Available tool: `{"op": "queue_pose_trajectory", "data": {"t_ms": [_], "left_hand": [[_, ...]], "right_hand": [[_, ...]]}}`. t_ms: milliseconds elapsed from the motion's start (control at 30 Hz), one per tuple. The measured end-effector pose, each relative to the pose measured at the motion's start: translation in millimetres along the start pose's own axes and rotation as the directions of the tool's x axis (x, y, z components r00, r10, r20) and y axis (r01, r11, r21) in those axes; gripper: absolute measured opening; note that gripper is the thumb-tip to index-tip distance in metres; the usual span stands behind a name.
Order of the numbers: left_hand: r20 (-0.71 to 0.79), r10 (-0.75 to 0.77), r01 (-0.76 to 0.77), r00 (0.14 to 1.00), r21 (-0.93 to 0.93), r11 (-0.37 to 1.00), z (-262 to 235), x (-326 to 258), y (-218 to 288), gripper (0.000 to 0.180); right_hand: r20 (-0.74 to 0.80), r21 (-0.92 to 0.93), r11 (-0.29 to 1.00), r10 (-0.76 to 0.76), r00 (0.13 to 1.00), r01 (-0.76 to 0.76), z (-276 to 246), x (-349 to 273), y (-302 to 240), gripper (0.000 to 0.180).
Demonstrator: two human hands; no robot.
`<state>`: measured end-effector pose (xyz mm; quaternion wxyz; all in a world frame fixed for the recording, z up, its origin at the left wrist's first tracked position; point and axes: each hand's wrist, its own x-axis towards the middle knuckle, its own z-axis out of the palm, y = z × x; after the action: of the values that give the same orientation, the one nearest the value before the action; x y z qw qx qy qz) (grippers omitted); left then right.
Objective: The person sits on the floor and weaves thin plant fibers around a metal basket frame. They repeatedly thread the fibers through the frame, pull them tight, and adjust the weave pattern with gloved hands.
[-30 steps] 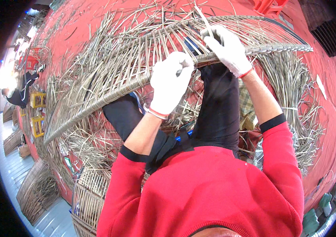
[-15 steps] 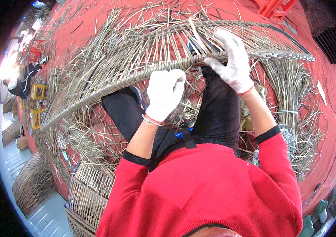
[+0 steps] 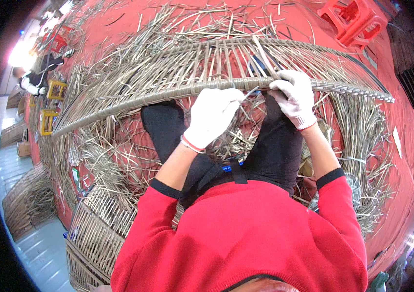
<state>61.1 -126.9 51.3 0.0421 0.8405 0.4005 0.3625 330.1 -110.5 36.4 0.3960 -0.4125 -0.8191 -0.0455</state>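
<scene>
A long curved wicker panel [image 3: 182, 90] lies across my knees, its near rim wound with grey-brown strips and its pale ribs fanning toward the far edge. My left hand [image 3: 213, 117], in a white knitted glove, is closed just below the middle of that rim. A thin strip [image 3: 252, 91] pokes out from its fingertips. To the right, my white-gloved right hand [image 3: 292, 96] has its fingers bent against the rim and closed on it. What lies under those fingers is hidden.
Loose strips [image 3: 105, 160] litter the red floor, with a tied bundle [image 3: 358, 131] at the right. Red plastic stools [image 3: 353, 22] stand at the far right. Another slatted wicker piece [image 3: 97, 233] is at lower left. Farther left are a person [image 3: 36, 80] and yellow crates [image 3: 49, 121].
My right hand has come down from above the rim and closed at it, fingers no longer spread. My left hand has turned slightly, and a thin strip now shows at its fingertips.
</scene>
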Motion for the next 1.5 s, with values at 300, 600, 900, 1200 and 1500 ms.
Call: {"op": "queue_pose_trajectory", "data": {"t_ms": [300, 600, 900, 1200, 1500], "left_hand": [[0.443, -0.239, 0.192, 0.864, 0.15, 0.97, -76, 15, -103, 0.025], [0.594, -0.271, 0.186, 0.757, 0.201, 0.962, -73, 37, -131, 0.03], [0.563, -0.505, 0.741, 0.654, -0.342, 0.578, -62, 43, -112, 0.03], [0.313, -0.093, 0.175, 0.945, -0.247, 0.953, -77, 5, -101, 0.023], [0.08, -0.005, 0.037, 0.997, -0.403, 0.915, -106, -31, -69, 0.022]], "right_hand": [[0.209, -0.05, 0.982, 0.191, 0.959, -0.185, 2, 15, -11, 0.05], [0.274, -0.092, 0.984, 0.175, 0.946, -0.155, 8, 30, -24, 0.056], [0.303, -0.132, 0.974, 0.218, 0.928, -0.186, 11, 25, -21, 0.051], [0.248, -0.136, 0.979, 0.183, 0.951, -0.152, 12, 23, -22, 0.046], [0.163, -0.171, 0.974, 0.179, 0.97, -0.15, 20, 23, -23, 0.048]]}}
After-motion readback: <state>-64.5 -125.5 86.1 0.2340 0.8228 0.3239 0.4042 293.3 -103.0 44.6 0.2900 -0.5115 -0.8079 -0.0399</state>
